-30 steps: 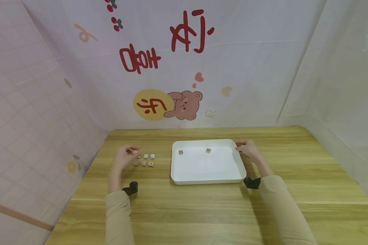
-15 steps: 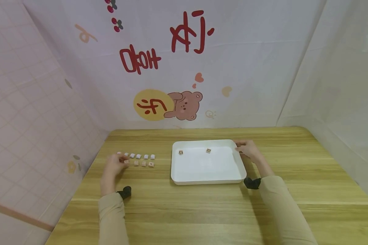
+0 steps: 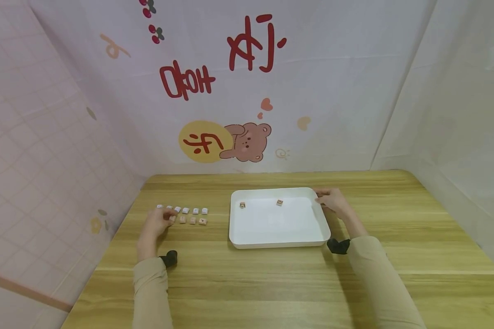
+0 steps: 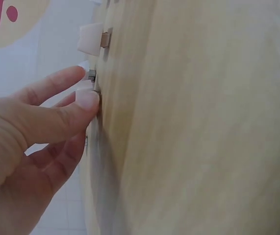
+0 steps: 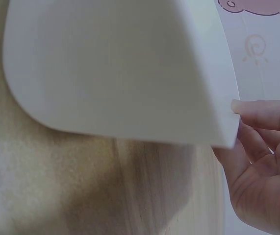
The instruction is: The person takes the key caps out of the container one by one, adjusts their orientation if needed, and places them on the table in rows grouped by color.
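Observation:
My left hand (image 3: 151, 227) is at the left end of the front row of small keycaps. Its thumb is on a pale keycap (image 4: 84, 84) standing on the table, fingers curled behind, pinching it; the index finger is raised apart from the thumb. Beside it in the left wrist view stands another keycap (image 4: 90, 39) with a brownish part beneath. My right hand (image 3: 333, 202) grips the right rim of the white tray (image 3: 280, 244), thumb on the edge, fingers outside. Two brownish keycaps, one at left (image 3: 242, 205) and one near the middle (image 3: 280, 202), lie in the tray.
Behind the front row runs a row of white keycaps (image 3: 195, 211). The wooden table (image 3: 251, 283) ends at the back against a printed cloth (image 3: 329, 114). Black wrist-worn devices, left (image 3: 170, 258) and right (image 3: 338, 246), stick out near the sleeves.
My left hand moved left and toward me from the back row to the front row's left end; a keycap there shifted slightly right. Right hand and tray stay put.

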Action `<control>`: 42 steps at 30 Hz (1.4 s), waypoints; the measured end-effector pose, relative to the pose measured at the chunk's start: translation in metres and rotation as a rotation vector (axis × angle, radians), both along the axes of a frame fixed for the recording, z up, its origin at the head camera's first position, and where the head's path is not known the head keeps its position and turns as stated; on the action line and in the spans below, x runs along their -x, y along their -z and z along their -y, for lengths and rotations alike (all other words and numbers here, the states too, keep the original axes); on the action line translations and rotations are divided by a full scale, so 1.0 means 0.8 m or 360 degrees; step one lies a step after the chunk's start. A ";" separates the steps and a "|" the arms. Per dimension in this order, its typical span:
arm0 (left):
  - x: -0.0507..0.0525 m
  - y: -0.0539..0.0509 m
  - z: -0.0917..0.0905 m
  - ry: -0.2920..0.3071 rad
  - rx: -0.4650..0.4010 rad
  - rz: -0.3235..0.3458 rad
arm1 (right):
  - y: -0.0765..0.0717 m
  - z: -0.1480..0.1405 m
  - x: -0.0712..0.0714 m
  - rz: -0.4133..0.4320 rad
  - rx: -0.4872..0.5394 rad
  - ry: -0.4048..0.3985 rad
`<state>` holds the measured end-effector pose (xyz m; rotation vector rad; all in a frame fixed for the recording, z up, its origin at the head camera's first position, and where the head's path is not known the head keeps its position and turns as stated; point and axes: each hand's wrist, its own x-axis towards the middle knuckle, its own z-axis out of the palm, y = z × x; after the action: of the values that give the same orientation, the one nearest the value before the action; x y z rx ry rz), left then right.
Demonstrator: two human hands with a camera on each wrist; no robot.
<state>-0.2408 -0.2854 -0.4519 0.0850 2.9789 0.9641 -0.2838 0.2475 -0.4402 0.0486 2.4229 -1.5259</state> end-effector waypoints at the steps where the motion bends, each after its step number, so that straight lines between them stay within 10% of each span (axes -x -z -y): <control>1: 0.000 -0.001 0.000 0.0001 0.0000 0.0000 | 0.000 0.000 0.000 -0.0001 0.0000 0.0000; 12: 0.000 -0.026 -0.015 -0.0063 -0.0065 -0.0063 | -0.002 0.002 -0.002 -0.0017 -0.0037 -0.0007; 19: 0.020 -0.062 -0.098 0.0111 -0.0204 -0.0420 | -0.002 0.001 -0.001 0.0004 -0.0014 0.0013; 30: 0.071 -0.049 -0.260 0.0645 -0.0247 0.0037 | 0.001 0.002 0.001 -0.0004 0.0001 0.0007; 42: 0.091 -0.025 -0.333 0.0864 -0.0202 0.0112 | -0.003 0.002 -0.002 0.0009 0.0028 -0.0018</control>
<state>-0.3136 -0.0186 -0.4316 0.7910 2.5949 1.0385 -0.2826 0.2458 -0.4375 0.0359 2.4010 -1.5398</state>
